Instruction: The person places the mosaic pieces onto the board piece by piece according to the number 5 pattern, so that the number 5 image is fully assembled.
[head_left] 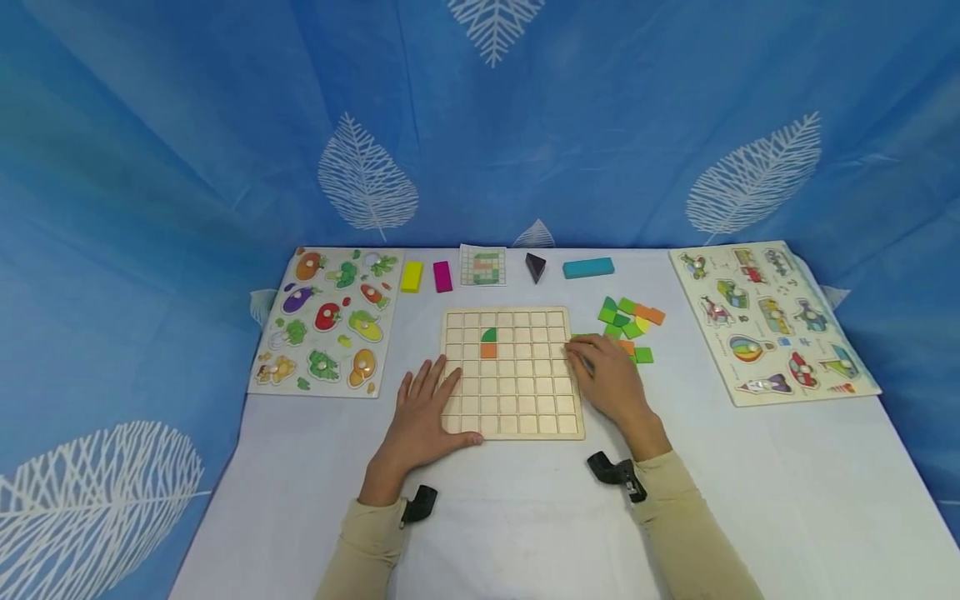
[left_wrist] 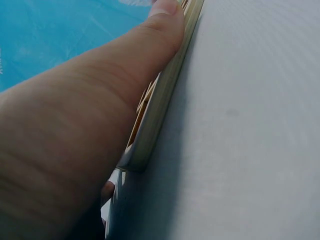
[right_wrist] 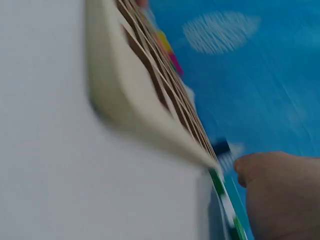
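A square wooden grid board (head_left: 517,408) lies flat on the table. A green quarter-round tile (head_left: 489,335) sits in one of its cells, directly above an orange square tile (head_left: 489,351). My left hand (head_left: 423,417) rests spread on the board's left side, its thumb along the front edge; the left wrist view shows this thumb (left_wrist: 145,45) against the rim. My right hand (head_left: 611,379) is bent at the board's right edge, partly over a cluster of green, orange and yellow tiles (head_left: 630,317). Whether its fingertips pinch a tile is hidden.
A patterned grid card (head_left: 483,265) lies behind the board. Beside it are a yellow block (head_left: 412,277), a magenta block (head_left: 443,277), a black triangular block (head_left: 536,267) and a teal block (head_left: 588,267). A vegetable puzzle (head_left: 322,325) stands left, a vehicle puzzle (head_left: 776,325) right.
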